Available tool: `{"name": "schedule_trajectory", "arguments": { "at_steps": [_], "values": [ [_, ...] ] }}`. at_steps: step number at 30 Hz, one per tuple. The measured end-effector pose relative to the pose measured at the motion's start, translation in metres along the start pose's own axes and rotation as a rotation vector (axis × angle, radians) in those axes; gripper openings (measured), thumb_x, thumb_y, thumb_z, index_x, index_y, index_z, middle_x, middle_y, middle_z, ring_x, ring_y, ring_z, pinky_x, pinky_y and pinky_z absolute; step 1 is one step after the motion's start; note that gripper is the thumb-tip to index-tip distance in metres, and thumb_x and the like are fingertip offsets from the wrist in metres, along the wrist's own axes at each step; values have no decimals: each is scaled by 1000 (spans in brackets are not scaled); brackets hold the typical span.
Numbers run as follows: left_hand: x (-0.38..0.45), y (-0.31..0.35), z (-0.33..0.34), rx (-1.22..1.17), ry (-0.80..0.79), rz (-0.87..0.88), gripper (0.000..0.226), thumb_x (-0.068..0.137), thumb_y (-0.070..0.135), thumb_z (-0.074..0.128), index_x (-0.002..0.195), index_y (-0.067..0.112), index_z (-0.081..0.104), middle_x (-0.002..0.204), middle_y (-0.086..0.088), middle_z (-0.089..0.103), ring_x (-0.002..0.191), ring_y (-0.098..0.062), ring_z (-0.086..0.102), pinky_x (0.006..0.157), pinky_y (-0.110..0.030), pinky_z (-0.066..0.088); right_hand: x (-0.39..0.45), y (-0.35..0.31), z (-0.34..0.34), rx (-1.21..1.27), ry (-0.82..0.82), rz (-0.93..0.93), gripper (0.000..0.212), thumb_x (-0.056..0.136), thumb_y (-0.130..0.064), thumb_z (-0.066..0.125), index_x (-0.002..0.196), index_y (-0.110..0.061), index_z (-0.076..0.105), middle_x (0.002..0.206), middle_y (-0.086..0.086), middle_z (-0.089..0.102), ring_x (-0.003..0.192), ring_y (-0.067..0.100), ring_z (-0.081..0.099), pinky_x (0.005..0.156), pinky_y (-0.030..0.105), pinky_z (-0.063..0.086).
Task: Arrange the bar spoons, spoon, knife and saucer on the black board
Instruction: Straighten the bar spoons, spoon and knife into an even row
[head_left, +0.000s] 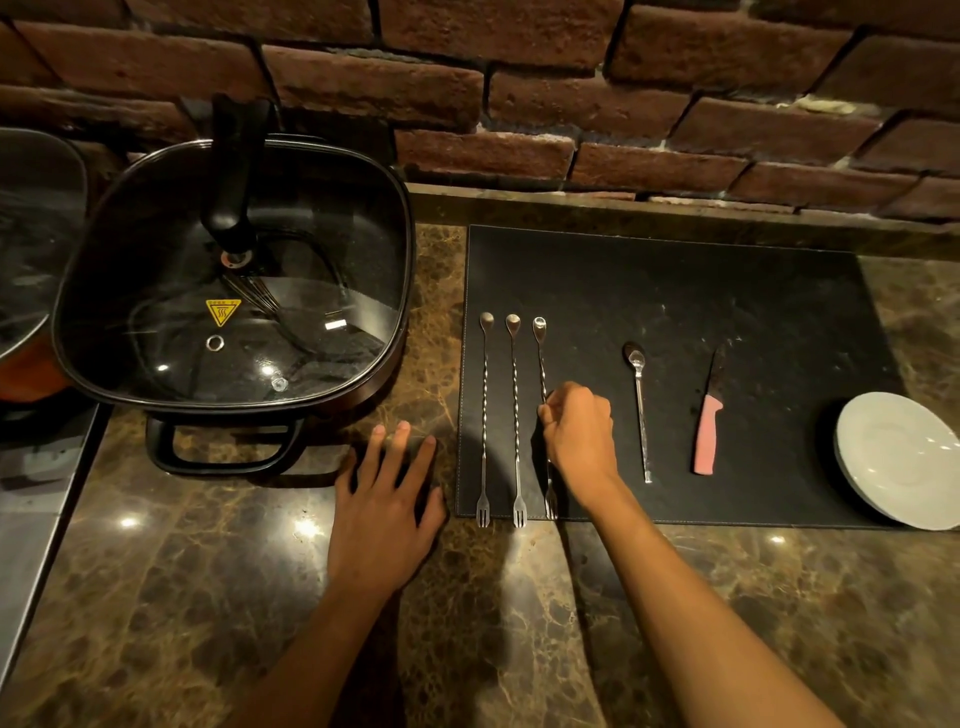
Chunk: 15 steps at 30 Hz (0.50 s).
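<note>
A black board (675, 291) lies on the marble counter. Three long twisted bar spoons lie side by side on its left part, fork ends toward me: the left one (484, 405), the middle one (515, 405) and the right one (541, 358). My right hand (579, 436) pinches the right bar spoon at mid-shaft. A short spoon (640, 410) lies to the right, then a pink-handled knife (709, 415). A white saucer (901, 457) sits at the board's right edge, partly off it. My left hand (387, 509) rests flat on the counter left of the board, fingers spread.
A black electric pan with a glass lid (234, 280) stands to the left of the board, its handle (228, 447) toward me. A second lidded pan (31, 249) is at the far left. A brick wall (571, 104) runs behind the counter.
</note>
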<state>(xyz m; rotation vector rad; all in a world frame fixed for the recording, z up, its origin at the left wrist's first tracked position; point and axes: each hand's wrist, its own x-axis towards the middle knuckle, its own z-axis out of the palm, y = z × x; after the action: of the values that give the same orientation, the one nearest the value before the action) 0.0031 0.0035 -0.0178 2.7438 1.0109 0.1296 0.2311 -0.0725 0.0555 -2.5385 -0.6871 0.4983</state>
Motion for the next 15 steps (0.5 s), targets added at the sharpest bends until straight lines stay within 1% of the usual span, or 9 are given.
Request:
{"name": "schedule_trajectory", "arguments": {
  "at_steps": [3,5,7,8,10,12,13,15],
  "values": [
    [0,0,2,-2,0,-4,58,100,48,38,153,24,44,165,-6,33,156,-31,24,117,-59,28,1,1,0,-8,0,-2,14,95,-16,58,95,-3,63,96,17,65,87,34,64,67,37,51],
    [-1,-1,2,-3,0,-10,58,100,48,38,153,24,44,165,-6,33,156,-31,23,117,-59,28,1,1,0,-5,-3,-1,14,95,-16,58,96,-3,63,96,16,65,87,33,65,71,41,55],
    [0,-1,1,-4,1,-8,59,101,48,37,154,24,43,166,-6,33,156,-31,23,117,-59,28,2,2,1,12,-2,-3,14,95,-17,58,96,-4,63,92,13,64,85,30,64,71,42,55],
    [-1,-1,1,-6,-5,-7,59,100,48,37,154,24,43,165,-6,33,156,-31,23,117,-59,28,2,2,2,22,0,-3,16,96,-19,58,94,-4,63,87,9,62,82,28,63,69,40,54],
    [-2,0,0,-4,-10,-11,60,100,48,37,155,24,42,165,-6,33,156,-30,22,117,-59,28,2,4,3,45,2,6,22,97,-23,55,87,-5,62,76,1,55,75,26,59,63,33,44],
    [1,-1,0,-7,-21,-24,60,100,49,37,155,25,41,166,-6,33,156,-30,22,117,-59,28,3,8,1,90,26,28,28,98,-24,51,79,-4,59,72,6,57,73,29,58,63,29,35],
    [2,0,-1,-8,-31,-27,60,100,49,37,155,26,41,166,-6,33,156,-30,22,116,-59,28,4,14,-1,121,51,45,29,98,-22,50,78,-3,59,73,9,59,74,31,59,63,29,34],
    [-2,-1,-2,-6,-52,-24,60,99,50,36,155,27,41,166,-6,33,156,-30,23,115,-60,30,2,27,-8,165,94,73,26,97,-18,49,82,-1,63,78,14,66,79,33,62,64,30,38]
  ]
}}
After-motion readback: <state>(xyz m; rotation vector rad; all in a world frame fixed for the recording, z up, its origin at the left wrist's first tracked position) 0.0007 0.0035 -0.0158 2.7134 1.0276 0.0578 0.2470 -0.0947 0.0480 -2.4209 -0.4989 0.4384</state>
